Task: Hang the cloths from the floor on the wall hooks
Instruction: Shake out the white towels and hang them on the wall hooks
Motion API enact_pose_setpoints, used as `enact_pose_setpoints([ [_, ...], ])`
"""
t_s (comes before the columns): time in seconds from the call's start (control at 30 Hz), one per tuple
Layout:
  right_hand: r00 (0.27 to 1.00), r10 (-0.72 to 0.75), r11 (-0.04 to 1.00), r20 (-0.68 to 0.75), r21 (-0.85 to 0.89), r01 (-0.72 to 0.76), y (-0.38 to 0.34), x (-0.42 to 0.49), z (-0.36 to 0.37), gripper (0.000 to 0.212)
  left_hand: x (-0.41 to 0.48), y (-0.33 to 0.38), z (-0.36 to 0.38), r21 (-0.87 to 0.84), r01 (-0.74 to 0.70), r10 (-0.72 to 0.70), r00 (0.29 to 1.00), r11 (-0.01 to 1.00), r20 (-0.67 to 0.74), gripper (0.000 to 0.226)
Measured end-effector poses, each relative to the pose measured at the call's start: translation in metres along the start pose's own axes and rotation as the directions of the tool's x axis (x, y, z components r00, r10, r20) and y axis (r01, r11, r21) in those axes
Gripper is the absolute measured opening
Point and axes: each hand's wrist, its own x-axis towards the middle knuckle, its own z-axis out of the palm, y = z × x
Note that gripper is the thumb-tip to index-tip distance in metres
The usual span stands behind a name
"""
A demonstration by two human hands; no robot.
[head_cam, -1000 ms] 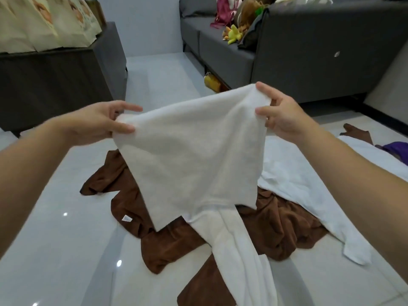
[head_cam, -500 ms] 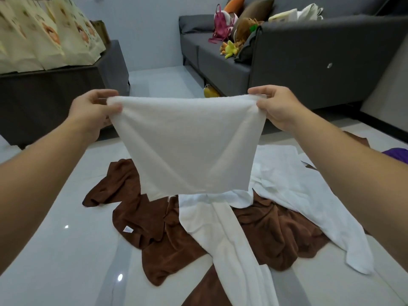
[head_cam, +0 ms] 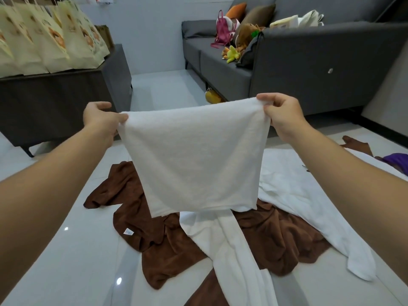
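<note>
White cloth point(head_cam: 194, 160) hangs spread between both hands: left hand point(head_cam: 100, 120) and right hand point(head_cam: 282, 113) fingers each pinch a top corner above brown cloth point(head_cam: 159, 239) on the floor point(head_cam: 66, 250).

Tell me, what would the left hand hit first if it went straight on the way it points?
Probably the dark cabinet: the left hand, pinching the white cloth, points toward its near corner. Depth is unclear; it might pass beside it.

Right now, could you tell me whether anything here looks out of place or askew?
Yes: a brown cloth lies crumpled on the floor with a long white cloth draped across it, and a purple cloth sits at the right edge.
</note>
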Motion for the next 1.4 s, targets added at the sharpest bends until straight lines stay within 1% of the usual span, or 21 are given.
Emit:
enact_pose_setpoints([
  [0.03,1.000,0.013,1.000,-0.008,-0.008,-0.013,0.001,-0.002,-0.001,0.033,0.000,0.001,0.000,0.017,-0.035,0.035,0.999,0.999,0.029,0.058],
  [0.1,0.999,0.041,0.999,-0.016,-0.017,-0.041,0.003,-0.005,-0.002,0.028,-0.001,0.000,-0.002,-0.007,-0.065,0.065,0.991,0.998,0.117,0.064],
  [0.17,0.998,0.059,0.998,0.030,-0.024,-0.058,0.006,-0.008,-0.004,0.026,-0.003,-0.004,-0.006,-0.002,-0.120,0.117,0.966,0.993,0.229,0.062],
  [0.23,0.995,0.061,0.996,0.075,-0.076,-0.055,0.010,-0.010,-0.009,0.034,-0.005,-0.009,-0.006,0.084,-0.240,0.198,0.918,0.967,0.343,0.056],
  [0.3,0.997,0.029,0.982,0.068,-0.190,-0.015,0.013,-0.009,-0.012,0.040,-0.008,-0.014,-0.002,0.165,-0.375,0.283,0.868,0.912,0.409,0.049],
  [0.37,0.999,-0.021,0.958,0.041,-0.284,0.032,0.015,-0.006,-0.013,0.038,-0.010,-0.017,0.004,0.217,-0.476,0.374,0.844,0.852,0.383,0.035],
  [0.47,0.998,-0.060,0.942,0.012,-0.330,0.060,0.021,-0.001,-0.012,0.025,-0.004,-0.019,0.010,0.310,-0.553,0.452,0.824,0.773,0.343,0.019],
  [0.53,0.997,-0.075,0.926,0.002,-0.370,0.071,0.023,0.002,-0.010,0.018,0.001,-0.021,0.012,0.357,-0.584,0.469,0.806,0.729,0.361,0.015],
  [0.63,0.990,-0.138,0.863,-0.032,-0.495,0.105,0.025,0.009,-0.005,0.014,0.012,-0.022,0.012,0.412,-0.605,0.455,0.791,0.682,0.409,0.012],
  [0.67,0.986,-0.158,0.855,-0.056,-0.507,0.108,0.024,0.011,-0.003,0.013,0.016,-0.021,0.012,0.427,-0.613,0.449,0.784,0.664,0.428,0.011],
  [0.73,0.982,-0.167,0.882,-0.084,-0.458,0.111,0.018,0.016,0.001,0.010,0.022,-0.014,0.011,0.419,-0.616,0.431,0.778,0.667,0.458,0.009],
  [0.8,0.989,-0.142,0.902,-0.038,-0.415,0.114,0.004,0.024,0.001,0.006,0.024,0.004,0.009,0.374,-0.590,0.396,0.783,0.715,0.479,0.009],
  [0.87,0.994,-0.096,0.894,0.045,-0.436,0.106,-0.018,0.031,0.002,0.004,0.025,0.030,0.001,0.365,-0.570,0.353,0.783,0.736,0.512,0.010],
  [0.97,0.995,-0.031,0.894,0.097,-0.442,0.070,-0.067,0.042,0.002,0.006,0.030,0.081,-0.021,0.381,-0.547,0.305,0.788,0.746,0.534,0.013],
  [1.07,0.982,0.002,0.872,0.190,-0.480,0.091,-0.134,0.051,0.001,0.010,0.032,0.145,-0.051,0.390,-0.508,0.272,0.810,0.768,0.519,0.017],
  [1.13,0.971,-0.002,0.846,0.238,-0.517,0.129,-0.178,0.054,0.002,0.012,0.028,0.184,-0.071,0.389,-0.485,0.251,0.820,0.784,0.515,0.019],
  [1.23,0.955,0.017,0.815,0.297,-0.557,0.159,-0.263,0.059,0.006,0.017,0.021,0.255,-0.115,0.409,-0.437,0.191,0.834,0.801,0.518,0.014],
  [1.3,0.926,0.030,0.818,0.377,-0.542,0.194,-0.324,0.061,0.009,0.018,0.017,0.300,-0.150,0.439,-0.426,0.159,0.836,0.791,0.525,0.012],
  [1.4,0.881,0.067,0.847,0.468,-0.494,0.197,-0.422,0.060,0.017,0.018,0.009,0.373,-0.211,0.479,-0.402,0.096,0.833,0.780,0.544,0.029],
])
